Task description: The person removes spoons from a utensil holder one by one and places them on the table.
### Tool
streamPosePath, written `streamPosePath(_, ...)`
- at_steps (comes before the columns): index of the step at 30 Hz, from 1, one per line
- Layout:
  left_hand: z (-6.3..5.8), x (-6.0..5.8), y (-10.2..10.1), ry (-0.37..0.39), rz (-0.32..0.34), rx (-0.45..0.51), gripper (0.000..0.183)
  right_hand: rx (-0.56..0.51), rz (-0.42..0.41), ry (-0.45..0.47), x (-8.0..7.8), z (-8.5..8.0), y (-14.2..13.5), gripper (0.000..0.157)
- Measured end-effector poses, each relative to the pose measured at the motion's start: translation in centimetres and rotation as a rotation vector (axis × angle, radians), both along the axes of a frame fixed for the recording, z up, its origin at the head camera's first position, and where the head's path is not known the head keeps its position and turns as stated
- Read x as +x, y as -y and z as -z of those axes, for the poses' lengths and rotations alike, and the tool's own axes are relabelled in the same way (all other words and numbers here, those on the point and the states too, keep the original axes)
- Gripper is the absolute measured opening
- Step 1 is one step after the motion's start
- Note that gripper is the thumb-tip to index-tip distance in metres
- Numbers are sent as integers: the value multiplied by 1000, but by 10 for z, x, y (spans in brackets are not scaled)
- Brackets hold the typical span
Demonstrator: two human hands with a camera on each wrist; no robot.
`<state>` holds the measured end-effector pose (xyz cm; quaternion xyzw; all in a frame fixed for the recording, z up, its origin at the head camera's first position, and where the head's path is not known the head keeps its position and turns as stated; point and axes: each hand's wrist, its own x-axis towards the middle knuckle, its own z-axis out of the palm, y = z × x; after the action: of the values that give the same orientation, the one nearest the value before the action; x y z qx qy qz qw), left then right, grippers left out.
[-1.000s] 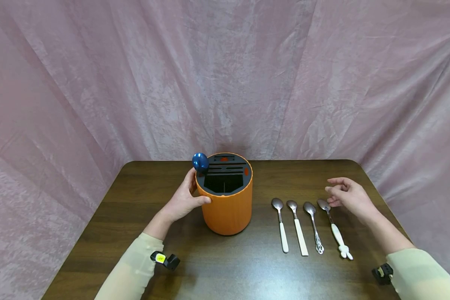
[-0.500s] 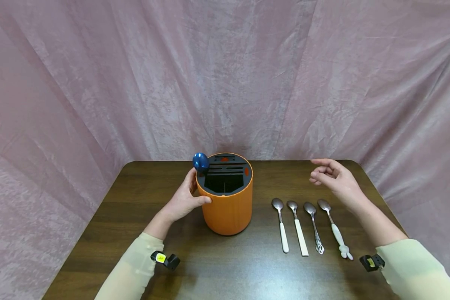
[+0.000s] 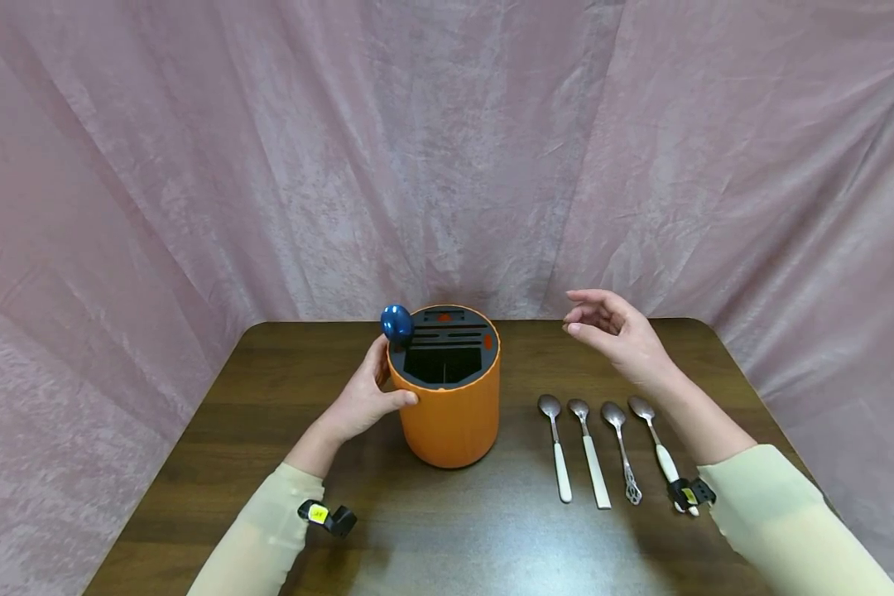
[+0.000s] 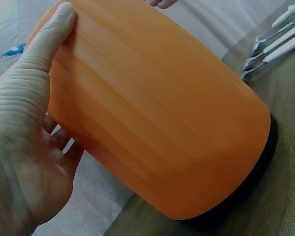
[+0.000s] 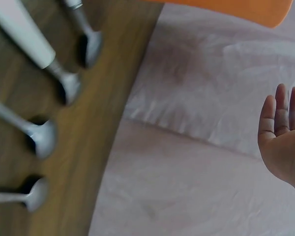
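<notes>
My left hand (image 3: 361, 401) grips the orange utensil holder (image 3: 450, 430) at its left side. The thumb is on the near wall in the left wrist view, and the other fingers go behind, partly hidden. A blue spoon (image 3: 397, 324) stands bowl up at the holder's left edge, its handle out of sight. My right hand (image 3: 626, 335) hangs in the air right of the holder, fingers loosely bent, holding nothing. Beneath and nearer lie a white-handled spoon (image 3: 555, 447), another with a flat white handle (image 3: 590, 455), an ornate metal spoon (image 3: 623, 455) and a rabbit-handled spoon (image 3: 663, 455).
The holder's dark top (image 3: 447, 335) has narrow slots and a wide opening toward the front. Everything stands on a brown wooden table (image 3: 268, 397). A pink curtain (image 3: 447, 149) hangs behind its back edge. Each wrist wears a black camera (image 3: 328, 517).
My right hand has moved left and away from me, from beside the rabbit-handled spoon toward the holder; its forearm now passes over that spoon's handle end. The left hand and holder have stayed put.
</notes>
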<state>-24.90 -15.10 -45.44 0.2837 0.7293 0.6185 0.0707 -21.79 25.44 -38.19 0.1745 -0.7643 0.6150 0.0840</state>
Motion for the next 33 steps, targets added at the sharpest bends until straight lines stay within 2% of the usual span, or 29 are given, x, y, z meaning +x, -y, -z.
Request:
streamPosePath(7,-2,2,0,-6,2,13,106,-16,-102,-4,-10,-21,30,45)
streamPosePath(14,-1,2,1,-5,4,18,106,23,-182,0,-20,-38,63,50)
streamPosePath(24,0,1,1,5,4,30,107,88,-282,12,-38,-50,99,56)
streamPosePath(33,-1,2,2,15,-3,12,106,164,-365,16,-54,-49,130,61)
